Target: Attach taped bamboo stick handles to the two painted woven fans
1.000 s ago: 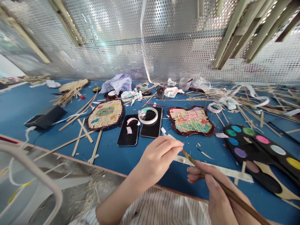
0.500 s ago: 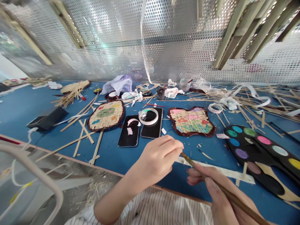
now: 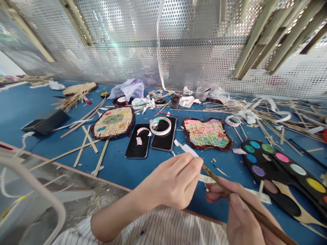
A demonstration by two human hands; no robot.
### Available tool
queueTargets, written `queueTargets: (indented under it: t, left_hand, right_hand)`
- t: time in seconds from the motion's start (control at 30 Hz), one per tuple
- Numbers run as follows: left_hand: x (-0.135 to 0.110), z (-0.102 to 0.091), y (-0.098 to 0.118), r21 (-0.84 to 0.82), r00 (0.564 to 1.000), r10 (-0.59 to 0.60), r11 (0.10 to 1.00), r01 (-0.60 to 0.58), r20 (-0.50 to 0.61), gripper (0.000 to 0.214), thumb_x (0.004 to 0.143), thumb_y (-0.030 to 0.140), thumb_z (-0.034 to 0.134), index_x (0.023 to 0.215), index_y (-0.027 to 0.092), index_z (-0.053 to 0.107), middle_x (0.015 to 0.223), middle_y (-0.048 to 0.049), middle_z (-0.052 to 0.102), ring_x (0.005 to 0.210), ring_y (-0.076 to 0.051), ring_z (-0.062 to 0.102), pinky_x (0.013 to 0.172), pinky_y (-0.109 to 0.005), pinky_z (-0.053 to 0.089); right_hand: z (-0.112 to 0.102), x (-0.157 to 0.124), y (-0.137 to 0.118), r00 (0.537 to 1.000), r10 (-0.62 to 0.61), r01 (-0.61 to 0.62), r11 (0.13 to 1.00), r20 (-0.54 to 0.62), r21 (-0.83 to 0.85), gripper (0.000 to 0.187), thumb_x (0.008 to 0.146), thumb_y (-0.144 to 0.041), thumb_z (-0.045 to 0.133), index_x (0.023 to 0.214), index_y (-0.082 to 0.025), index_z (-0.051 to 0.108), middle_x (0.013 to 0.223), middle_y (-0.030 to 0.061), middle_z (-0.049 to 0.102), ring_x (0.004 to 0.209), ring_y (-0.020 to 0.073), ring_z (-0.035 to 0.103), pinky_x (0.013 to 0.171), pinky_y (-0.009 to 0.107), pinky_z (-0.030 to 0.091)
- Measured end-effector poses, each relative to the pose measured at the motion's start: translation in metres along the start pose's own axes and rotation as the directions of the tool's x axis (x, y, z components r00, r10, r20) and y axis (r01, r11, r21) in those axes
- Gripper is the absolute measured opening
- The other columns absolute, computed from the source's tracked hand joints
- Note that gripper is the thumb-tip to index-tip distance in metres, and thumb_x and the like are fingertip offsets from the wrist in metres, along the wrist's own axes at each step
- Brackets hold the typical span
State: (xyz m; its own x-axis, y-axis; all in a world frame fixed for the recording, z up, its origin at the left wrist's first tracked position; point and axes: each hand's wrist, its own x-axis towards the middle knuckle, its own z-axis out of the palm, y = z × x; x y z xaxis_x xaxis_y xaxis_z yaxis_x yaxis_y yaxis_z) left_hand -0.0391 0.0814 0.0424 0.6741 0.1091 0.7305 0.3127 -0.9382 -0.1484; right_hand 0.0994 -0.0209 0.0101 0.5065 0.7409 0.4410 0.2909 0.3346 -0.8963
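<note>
My right hand grips a paintbrush by its brown wooden handle, the brush slanting up and left. Its tip end reaches the fingers of my left hand, which hide the bristles. Those left fingers are pinched together, and a thin white strip sticks out past their far side. Beyond my hands lies a woven panel with a dark brown edge and pink, red and green paint. To the right rests a black paint palette with several round colours.
Two phones lie left of centre, a roll of white tape on one. A second painted woven panel is further left. Loose wooden strips spread at right. A dark cup and a perforated metal wall stand behind.
My left hand has shifted slightly down, and the white strip now shows beyond its fingers. The brush stays in my right hand against the left fingers. The view has turned slightly.
</note>
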Motion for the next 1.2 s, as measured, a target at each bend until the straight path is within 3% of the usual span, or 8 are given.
queueTargets:
  t: [0.13, 0.27, 0.47, 0.53, 0.67, 0.77, 1.0, 1.2]
  left_hand:
    - [0.001, 0.005, 0.002, -0.092, 0.992, -0.126, 0.988, 0.124, -0.019, 0.017, 0.083, 0.001, 0.052, 0.1, 0.004, 0.057, 0.092, -0.0125, 0.067, 0.092, -0.02, 0.065, 0.077, -0.028, 0.059]
    - [0.003, 0.006, 0.004, -0.175, 0.973, -0.23, 0.959, 0.223, -0.022, 0.014, 0.085, 0.003, 0.051, 0.098, 0.007, 0.056, 0.092, -0.01, 0.066, 0.089, -0.016, 0.064, 0.075, -0.027, 0.058]
    - [0.002, 0.002, -0.003, -0.413, 0.929, -0.323, 0.832, 0.37, 0.18, 0.02, 0.091, 0.004, 0.044, 0.1, 0.014, 0.059, 0.101, -0.0067, 0.067, 0.093, -0.012, 0.062, 0.082, -0.024, 0.054]
    - [0.001, 0.002, -0.007, -0.453, 0.921, -0.339, 0.802, 0.389, 0.191, 0.023, 0.09, 0.002, 0.043, 0.098, 0.015, 0.06, 0.101, -0.0051, 0.067, 0.093, -0.012, 0.061, 0.083, -0.024, 0.053]
    - [0.004, 0.003, -0.015, -0.397, 0.942, -0.287, 0.855, 0.335, 0.176, 0.021, 0.089, 0.001, 0.046, 0.089, 0.014, 0.062, 0.094, -0.0031, 0.069, 0.087, -0.012, 0.061, 0.078, -0.024, 0.053]
    - [0.01, 0.0, -0.02, -0.348, 0.936, -0.239, 0.881, 0.32, 0.256, 0.019, 0.091, 0.007, 0.046, 0.087, 0.013, 0.063, 0.093, -0.0035, 0.069, 0.083, -0.012, 0.06, 0.075, -0.023, 0.052]
    - [0.021, -0.009, -0.033, -0.337, 0.872, -0.037, 0.914, 0.227, 0.488, 0.018, 0.091, 0.007, 0.044, 0.09, 0.01, 0.062, 0.094, -0.0051, 0.065, 0.084, -0.013, 0.059, 0.076, -0.024, 0.049]
    - [0.023, -0.007, -0.035, -0.295, 0.838, 0.104, 0.953, 0.07, 0.535, 0.019, 0.089, 0.004, 0.042, 0.086, 0.007, 0.061, 0.09, -0.0099, 0.061, 0.083, -0.017, 0.055, 0.073, -0.027, 0.047]
  right_hand:
    - [0.001, 0.002, 0.004, 0.998, 0.043, -0.035, 0.986, -0.041, 0.162, 0.021, 0.086, -0.019, 0.057, 0.097, -0.021, 0.074, 0.077, 0.006, 0.075, 0.062, 0.0203, 0.071, 0.049, 0.028, 0.058]
    - [-0.002, 0.006, 0.007, 0.995, 0.098, -0.092, 0.965, -0.012, 0.245, 0.02, 0.084, -0.017, 0.059, 0.095, -0.02, 0.075, 0.073, 0.0065, 0.075, 0.057, 0.0199, 0.07, 0.046, 0.028, 0.058]
    - [0.001, 0.013, 0.005, 0.97, 0.219, -0.171, 0.926, -0.11, 0.337, 0.017, 0.079, -0.016, 0.06, 0.084, -0.017, 0.076, 0.065, 0.0065, 0.074, 0.053, 0.0169, 0.068, 0.044, 0.023, 0.054]
    - [0.002, 0.016, 0.004, 0.957, 0.262, -0.203, 0.913, -0.128, 0.355, 0.016, 0.078, -0.017, 0.06, 0.082, -0.015, 0.076, 0.064, 0.0068, 0.073, 0.052, 0.0157, 0.067, 0.044, 0.021, 0.053]
    - [0.002, 0.018, 0.003, 0.946, 0.297, -0.236, 0.905, -0.128, 0.353, 0.015, 0.078, -0.018, 0.061, 0.081, -0.014, 0.075, 0.062, 0.0072, 0.072, 0.051, 0.0148, 0.066, 0.045, 0.02, 0.053]
    - [0.0, 0.019, 0.002, 0.945, 0.309, -0.255, 0.902, -0.108, 0.349, 0.014, 0.077, -0.018, 0.062, 0.079, -0.014, 0.075, 0.061, 0.0075, 0.071, 0.051, 0.015, 0.066, 0.044, 0.02, 0.052]
    - [-0.005, 0.026, 0.003, 0.946, 0.315, -0.266, 0.886, -0.074, 0.379, 0.014, 0.079, -0.017, 0.061, 0.075, -0.014, 0.075, 0.062, 0.0075, 0.071, 0.049, 0.0145, 0.064, 0.042, 0.02, 0.049]
    - [-0.006, 0.032, 0.003, 0.945, 0.325, -0.293, 0.88, -0.024, 0.375, 0.017, 0.08, -0.018, 0.06, 0.075, -0.014, 0.075, 0.056, 0.0068, 0.068, 0.044, 0.0133, 0.061, 0.037, 0.019, 0.045]
